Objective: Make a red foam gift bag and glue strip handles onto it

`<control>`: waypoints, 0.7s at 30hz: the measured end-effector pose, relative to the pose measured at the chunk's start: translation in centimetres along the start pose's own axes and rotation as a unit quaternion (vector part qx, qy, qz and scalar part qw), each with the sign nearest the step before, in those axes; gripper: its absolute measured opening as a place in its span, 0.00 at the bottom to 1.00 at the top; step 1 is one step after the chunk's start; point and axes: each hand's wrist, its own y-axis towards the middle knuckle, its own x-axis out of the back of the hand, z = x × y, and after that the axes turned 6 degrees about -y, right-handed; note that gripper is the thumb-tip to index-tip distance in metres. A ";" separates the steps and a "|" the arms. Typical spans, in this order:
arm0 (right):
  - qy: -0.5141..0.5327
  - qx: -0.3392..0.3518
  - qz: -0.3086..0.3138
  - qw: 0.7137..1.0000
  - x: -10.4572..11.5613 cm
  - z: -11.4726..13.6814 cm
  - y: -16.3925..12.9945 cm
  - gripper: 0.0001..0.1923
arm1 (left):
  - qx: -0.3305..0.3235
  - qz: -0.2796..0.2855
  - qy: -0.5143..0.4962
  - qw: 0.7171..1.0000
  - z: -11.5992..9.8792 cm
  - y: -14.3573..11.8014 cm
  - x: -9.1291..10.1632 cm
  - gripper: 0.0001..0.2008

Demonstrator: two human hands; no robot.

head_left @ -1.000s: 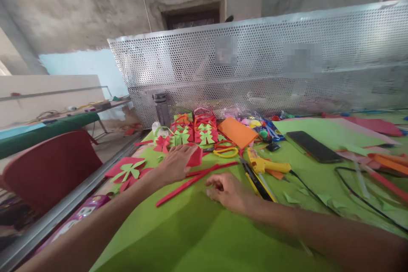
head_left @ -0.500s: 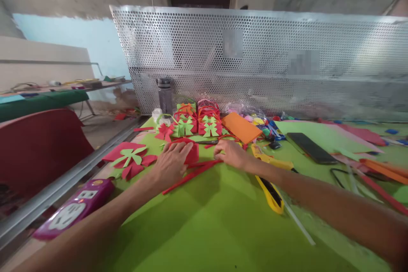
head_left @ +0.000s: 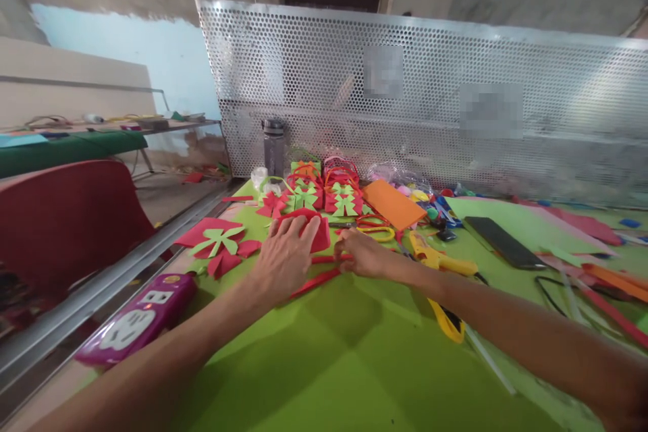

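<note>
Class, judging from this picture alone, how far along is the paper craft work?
Done: a batch of finished red and green paper bows sits near the mesh screen. In hand: the left hand rests flat on a red paper piece, while the right hand touches a red strip. Left: that piece carries no bow, and loose strips lie unused.

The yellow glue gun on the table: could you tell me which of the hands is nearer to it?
Right. The right hand lies just beside the glue gun, on red strips; the left hand rests farther away on a red piece.
</note>
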 end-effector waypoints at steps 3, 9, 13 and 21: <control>-0.003 0.006 0.010 1.000 0.4 0.4 -0.4 0.08 | 0.007 -0.011 -0.014 1.000 0.0 0.0 0.1 0.29; -0.013 0.001 0.031 0.999 1.0 1.0 -1.5 0.03 | 0.015 -0.025 -0.055 0.998 -0.3 -0.2 0.5 0.30; -0.026 0.000 0.026 0.999 2.1 0.3 -2.9 0.05 | 0.014 -0.026 -0.087 0.996 -0.6 -0.3 0.7 0.31; -0.103 0.013 -0.005 0.995 5.7 -2.0 -4.9 0.12 | 0.032 0.028 -0.103 0.994 -0.4 -0.3 0.3 0.32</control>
